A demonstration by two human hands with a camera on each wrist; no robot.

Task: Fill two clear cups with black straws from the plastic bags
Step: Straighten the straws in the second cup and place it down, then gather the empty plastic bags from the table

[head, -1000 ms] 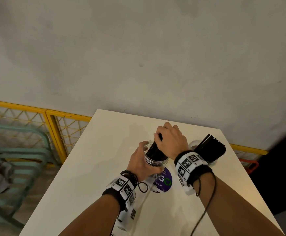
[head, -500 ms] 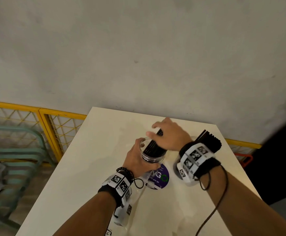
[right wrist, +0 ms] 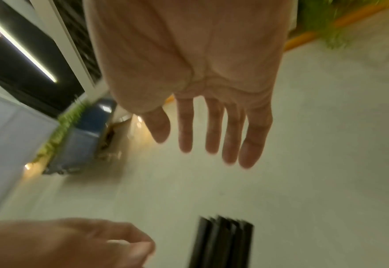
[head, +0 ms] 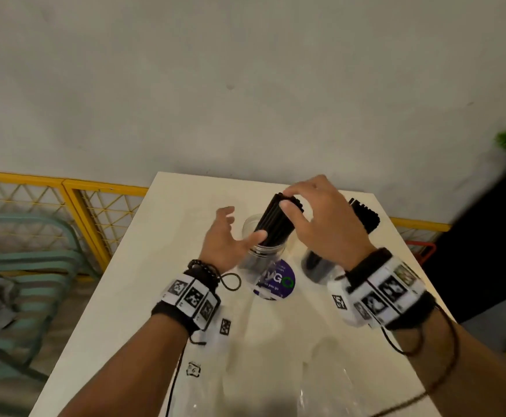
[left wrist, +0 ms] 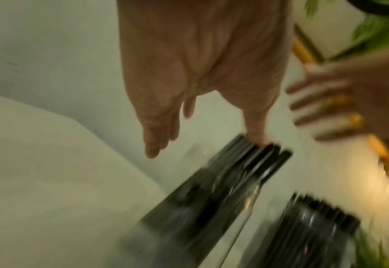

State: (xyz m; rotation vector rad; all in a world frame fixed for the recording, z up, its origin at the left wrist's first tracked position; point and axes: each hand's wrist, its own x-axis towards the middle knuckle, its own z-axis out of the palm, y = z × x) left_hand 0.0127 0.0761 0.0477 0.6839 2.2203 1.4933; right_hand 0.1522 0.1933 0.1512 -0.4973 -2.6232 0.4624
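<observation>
A clear cup point(head: 262, 251) in the middle of the white table point(head: 155, 281) holds a leaning bundle of black straws point(head: 274, 224). My left hand point(head: 226, 237) is open beside the cup, fingers spread, thumb near the rim. My right hand point(head: 316, 224) hovers with straight fingers at the straw tops and holds nothing. A second clear cup point(head: 318, 267) of black straws point(head: 364, 216) stands to the right, partly hidden by that hand. The blurred left wrist view shows both straw bundles point(left wrist: 235, 177) point(left wrist: 315, 226). The right wrist view shows my right hand's straight fingers point(right wrist: 212, 130) above the straw tops point(right wrist: 223, 239).
Empty clear plastic bags point(head: 245, 371) lie on the near part of the table, one with a purple round label point(head: 279, 281). A yellow mesh fence point(head: 95, 212) and a green chair point(head: 20, 266) stand to the left. A dark panel point(head: 486, 236) is at the right.
My left hand has let go of the cup and opened. My right hand has lifted off the straw bundle and spread its fingers. The straws now stand leaning in the cup.
</observation>
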